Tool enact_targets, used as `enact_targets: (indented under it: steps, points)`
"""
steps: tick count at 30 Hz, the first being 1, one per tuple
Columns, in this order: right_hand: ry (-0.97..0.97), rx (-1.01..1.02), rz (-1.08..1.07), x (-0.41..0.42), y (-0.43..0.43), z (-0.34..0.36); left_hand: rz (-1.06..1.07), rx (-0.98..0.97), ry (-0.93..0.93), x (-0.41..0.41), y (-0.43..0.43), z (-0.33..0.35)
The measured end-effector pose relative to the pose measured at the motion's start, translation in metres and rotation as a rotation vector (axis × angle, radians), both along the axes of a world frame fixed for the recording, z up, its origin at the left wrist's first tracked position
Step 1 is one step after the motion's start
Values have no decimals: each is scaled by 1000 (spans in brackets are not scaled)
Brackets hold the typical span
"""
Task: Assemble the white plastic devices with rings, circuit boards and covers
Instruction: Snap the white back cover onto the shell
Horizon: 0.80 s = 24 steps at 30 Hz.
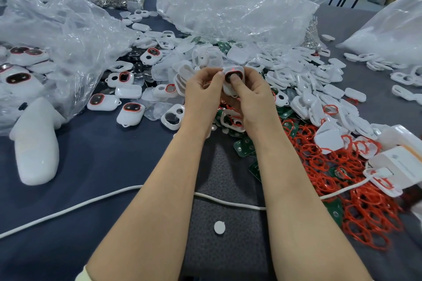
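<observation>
Both my hands hold one white plastic device (236, 72) above the middle of the table. A small red light glows near its top edge. My right hand (253, 98) grips it, the thumb pressing on its dark oval window. My left hand (202, 93) grips its left side with curled fingers. Below my hands lies a white shell with a red ring (231, 120). Red rings (356, 191) are heaped at the right, with green circuit boards (244, 147) among them. Loose white shells and covers (303, 80) pile up behind.
Finished devices (130, 113) lie at the left, near crumpled clear plastic bags (68, 36). A white cable (91, 202) crosses the dark table under my forearms. A white charger box (395, 166) sits at the right edge. A small white disc (219, 227) lies near me.
</observation>
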State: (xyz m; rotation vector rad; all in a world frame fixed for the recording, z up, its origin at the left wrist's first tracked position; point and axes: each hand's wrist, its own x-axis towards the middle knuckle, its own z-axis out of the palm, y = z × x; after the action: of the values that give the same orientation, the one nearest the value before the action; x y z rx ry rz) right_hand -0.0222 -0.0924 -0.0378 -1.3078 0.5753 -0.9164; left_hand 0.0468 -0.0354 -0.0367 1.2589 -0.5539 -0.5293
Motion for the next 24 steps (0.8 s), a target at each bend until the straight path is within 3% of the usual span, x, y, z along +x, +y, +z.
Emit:
enact_targets:
  steps: [24]
  points:
    - [-46,35,58,0,1,1,16,-25,-19,1,2,2]
